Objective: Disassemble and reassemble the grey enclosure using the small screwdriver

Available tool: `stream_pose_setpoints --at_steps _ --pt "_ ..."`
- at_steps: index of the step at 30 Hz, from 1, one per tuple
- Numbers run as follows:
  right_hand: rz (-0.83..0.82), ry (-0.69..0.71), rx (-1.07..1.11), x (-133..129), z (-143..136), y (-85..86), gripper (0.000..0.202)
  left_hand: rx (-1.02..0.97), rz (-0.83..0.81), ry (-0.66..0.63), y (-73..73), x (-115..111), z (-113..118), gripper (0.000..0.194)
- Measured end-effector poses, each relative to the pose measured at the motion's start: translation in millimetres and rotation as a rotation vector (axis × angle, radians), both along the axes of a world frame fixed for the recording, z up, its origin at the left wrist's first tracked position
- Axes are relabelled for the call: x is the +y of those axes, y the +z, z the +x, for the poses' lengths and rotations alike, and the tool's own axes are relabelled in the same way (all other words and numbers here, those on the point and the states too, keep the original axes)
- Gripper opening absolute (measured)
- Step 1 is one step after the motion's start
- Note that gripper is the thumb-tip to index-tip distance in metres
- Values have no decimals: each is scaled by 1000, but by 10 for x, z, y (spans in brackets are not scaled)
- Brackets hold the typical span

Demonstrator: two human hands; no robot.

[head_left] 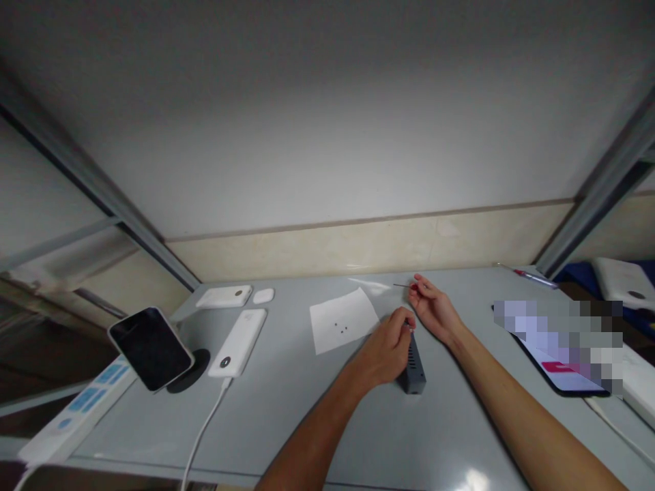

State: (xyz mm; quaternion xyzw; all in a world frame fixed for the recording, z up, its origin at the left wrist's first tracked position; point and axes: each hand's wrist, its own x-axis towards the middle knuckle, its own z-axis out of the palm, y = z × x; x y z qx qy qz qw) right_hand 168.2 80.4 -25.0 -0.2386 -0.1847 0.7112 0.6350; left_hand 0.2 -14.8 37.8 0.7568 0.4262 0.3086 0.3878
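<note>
My forearms (322,426) stretched over the table (445,436), where my left hand (389,346) gripped the far end of a gray box (416,376) and my right hand (434,308), near it, pinched a thin rod (401,285).

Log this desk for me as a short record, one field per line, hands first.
Left hand: at the far end of a grey slotted box; grip unclear
Right hand: holding a thin dark rod
Paper: on the table, small dark pieces on it
Left side: dark-screened device, white power bank with cable
Right side: phone, screen lit
</note>
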Motion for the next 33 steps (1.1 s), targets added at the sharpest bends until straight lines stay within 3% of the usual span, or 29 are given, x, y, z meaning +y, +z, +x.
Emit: stream_pose_setpoints --at_steps 6,16,33 --pt "-4 5 36 26 8 -14 25 -31 59 -67 -42 80 -47 16" --pt "2 2 43 29 10 -7 26 106 81 -127 3 5 1 14" --pt "16 -66 44 41 128 30 24 110 236 -145 -38 50 -39 17"
